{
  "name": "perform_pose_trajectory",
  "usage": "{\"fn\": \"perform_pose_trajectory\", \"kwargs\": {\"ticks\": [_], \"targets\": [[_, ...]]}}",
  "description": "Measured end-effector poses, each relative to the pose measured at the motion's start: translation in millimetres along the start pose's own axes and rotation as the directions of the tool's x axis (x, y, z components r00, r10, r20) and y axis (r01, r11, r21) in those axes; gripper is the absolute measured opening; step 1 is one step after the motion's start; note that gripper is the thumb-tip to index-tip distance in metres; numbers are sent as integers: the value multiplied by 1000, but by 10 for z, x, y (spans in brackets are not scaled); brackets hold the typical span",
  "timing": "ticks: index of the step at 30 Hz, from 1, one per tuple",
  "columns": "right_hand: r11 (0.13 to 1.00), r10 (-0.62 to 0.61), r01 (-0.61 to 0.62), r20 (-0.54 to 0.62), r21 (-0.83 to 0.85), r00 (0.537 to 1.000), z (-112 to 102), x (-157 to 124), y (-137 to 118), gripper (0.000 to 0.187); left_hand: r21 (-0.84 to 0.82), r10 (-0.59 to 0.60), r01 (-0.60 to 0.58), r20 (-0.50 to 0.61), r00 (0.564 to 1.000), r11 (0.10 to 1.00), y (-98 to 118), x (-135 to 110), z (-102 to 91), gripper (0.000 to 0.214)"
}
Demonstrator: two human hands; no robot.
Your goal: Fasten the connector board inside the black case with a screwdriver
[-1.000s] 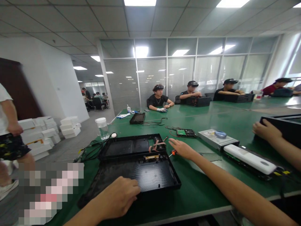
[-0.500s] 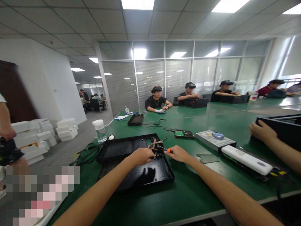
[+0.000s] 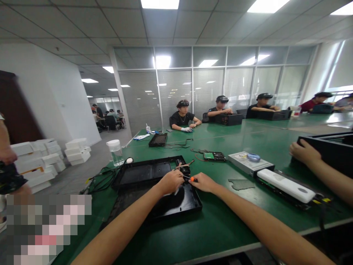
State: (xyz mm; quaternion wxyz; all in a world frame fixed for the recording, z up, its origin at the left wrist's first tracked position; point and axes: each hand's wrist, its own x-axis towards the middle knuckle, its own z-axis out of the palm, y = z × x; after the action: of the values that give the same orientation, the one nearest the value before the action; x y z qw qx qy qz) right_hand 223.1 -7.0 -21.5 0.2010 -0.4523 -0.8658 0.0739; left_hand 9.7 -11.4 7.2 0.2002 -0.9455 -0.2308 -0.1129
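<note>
Hands moved closer: right hand (image 3: 203,182) grips the screwdriver (image 3: 193,179), left hand (image 3: 171,181) curled tight at its tip, contents unclear. Best kept square over the case (image 3: 190,204) below.

No legible text anywhere.

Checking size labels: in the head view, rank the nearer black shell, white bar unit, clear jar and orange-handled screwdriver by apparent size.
1. nearer black shell
2. white bar unit
3. clear jar, farther off
4. orange-handled screwdriver, partly hidden
</note>
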Motion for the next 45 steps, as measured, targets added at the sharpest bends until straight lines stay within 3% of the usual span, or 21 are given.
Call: {"fn": "perform_pose_trajectory", "kwargs": {"ticks": [4,9,17,24,27,29,32,34,36,38,40,42,45], "targets": [[1000,-7,6,8,28,1000,-18,-26,-16,43,-33,-13,13,17,1000,999,-11,169,-66,15],[986,-82,72,62,151,995,-63,-63,-16,42,-127,-48,53,45,998,990,-32,201,50,12],[975,45,-19,-113,223,993,-50,32,48,52,-231,-157,151,-10,987,961,-18,42,151,17],[974,64,-30,-147,224,987,-61,23,66,50,-210,-155,152,2,988,966,-19,51,135,13],[961,83,-42,-141,274,986,-123,24,108,40,-227,-161,158,5,987,961,-5,39,134,12],[930,118,-70,-111,361,987,-184,19,157,26,-245,-170,166,4,985,955,-3,36,135,12],[823,208,-188,24,536,978,-307,-5,256,29,-280,-154,151,11,988,948,-12,39,139,13],[736,202,-205,79,645,976,-407,-24,324,28,-301,-147,146,19,989,942,-19,40,142,13],[678,149,-131,39,724,988,-504,-32,378,29,-314,-176,175,26,984,933,-23,41,148,12],[673,134,-59,-43,738,990,-578,-28,406,26,-327,-234,229,27,972,917,-21,41,154,11],[732,183,-26,-160,681,970,-610,-18,403,28,-355,-281,271,22,959,895,-14,42,158,15],[822,220,1,-319,569,922,-601,-10,369,33,-385,-302,286,19,953,877,-6,44,154,18],[922,164,32,-464,386,870,-549,-12,290,33,-400,-309,291,21,951,869,7,44,137,15]]}}
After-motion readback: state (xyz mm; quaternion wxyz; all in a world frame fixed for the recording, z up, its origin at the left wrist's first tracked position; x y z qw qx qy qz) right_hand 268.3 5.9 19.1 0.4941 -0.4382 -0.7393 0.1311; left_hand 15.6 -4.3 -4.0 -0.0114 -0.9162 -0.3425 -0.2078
